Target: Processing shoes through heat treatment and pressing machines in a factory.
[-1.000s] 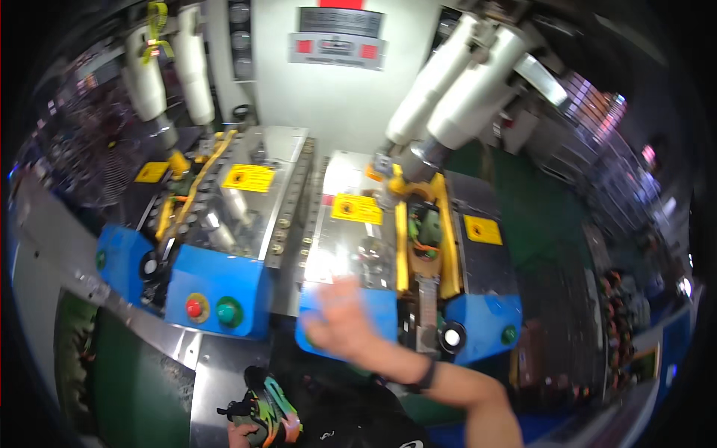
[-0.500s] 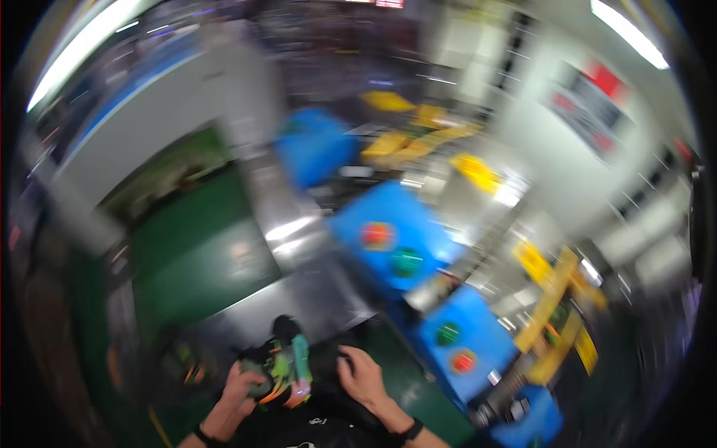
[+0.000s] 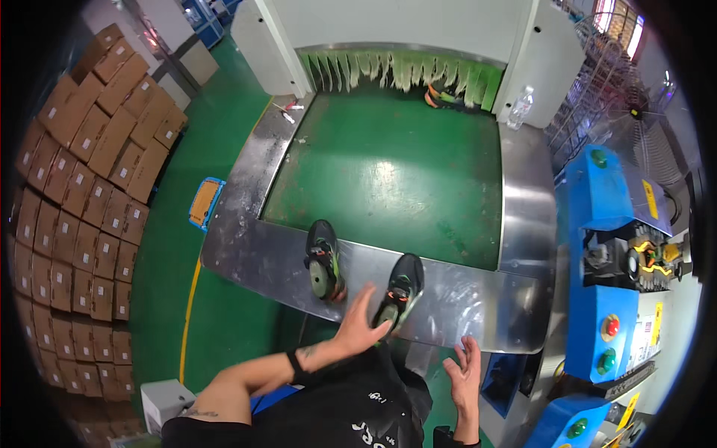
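A black shoe with green trim (image 3: 323, 245) stands at the left on the metal ledge, with a rounded grey-green last showing in its opening. To its right lies a second black shoe (image 3: 404, 287) with orange and green details, heel toward me. My left hand (image 3: 357, 325) is at that second shoe's heel, fingers spread and thumb over the heel end; whether it touches the shoe I cannot tell. Further right, my right hand (image 3: 466, 373) is raised beside the ledge's front edge, open, with nothing in it.
The metal ledge (image 3: 478, 299) frames a green conveyor belt (image 3: 388, 164) running under a green fringe curtain (image 3: 478, 78), where another shoe (image 3: 442, 97) sits. A plastic bottle (image 3: 521, 107) stands at the right. Blue button panels (image 3: 601, 328) are further right; stacked cartons (image 3: 82, 246) stand left.
My view has turned to face the conveyor. The shoes were by my left hand near my body; now two stand apart on the ledge. My left hand has opened.
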Motion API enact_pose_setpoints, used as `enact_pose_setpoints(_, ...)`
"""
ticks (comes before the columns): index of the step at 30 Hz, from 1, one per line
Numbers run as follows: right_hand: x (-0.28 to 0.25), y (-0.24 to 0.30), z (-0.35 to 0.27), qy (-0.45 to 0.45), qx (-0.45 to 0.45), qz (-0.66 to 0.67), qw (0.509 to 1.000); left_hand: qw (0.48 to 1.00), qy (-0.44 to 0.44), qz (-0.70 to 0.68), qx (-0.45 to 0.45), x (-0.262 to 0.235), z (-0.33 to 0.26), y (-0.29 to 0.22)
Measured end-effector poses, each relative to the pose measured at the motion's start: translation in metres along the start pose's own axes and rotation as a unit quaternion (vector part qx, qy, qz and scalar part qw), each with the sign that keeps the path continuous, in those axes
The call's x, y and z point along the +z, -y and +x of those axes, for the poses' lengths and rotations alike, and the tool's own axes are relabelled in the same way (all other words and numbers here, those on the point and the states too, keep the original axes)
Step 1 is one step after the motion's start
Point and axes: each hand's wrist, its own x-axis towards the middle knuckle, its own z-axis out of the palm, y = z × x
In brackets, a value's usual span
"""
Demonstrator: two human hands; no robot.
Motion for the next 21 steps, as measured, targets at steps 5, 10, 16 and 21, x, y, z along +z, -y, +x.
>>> enact_pose_setpoints(5,0.122,-0.023,0.05,-0.041,0.003,-0.211,0.977,0.963,-0.152,-0.061,-0.213,-0.054,0.013,0.052)
enact_pose_setpoints(10,0.183,-0.025,0.104,-0.106,0.024,-0.11,0.988,0.944,-0.025,-0.195,-0.266,-0.075,0.063,0.109)
enact_pose_setpoints(16,0.159,0.066,0.089,-0.138,0.139,0.17,0.966,0.884,0.145,-0.355,-0.269,-0.116,0.152,0.1)
enact_pose_setpoints(21,0.2,0.095,0.019,-0.277,-0.087,0.176,0.94,0.827,0.408,-0.362,-0.138,-0.135,0.2,0.04)
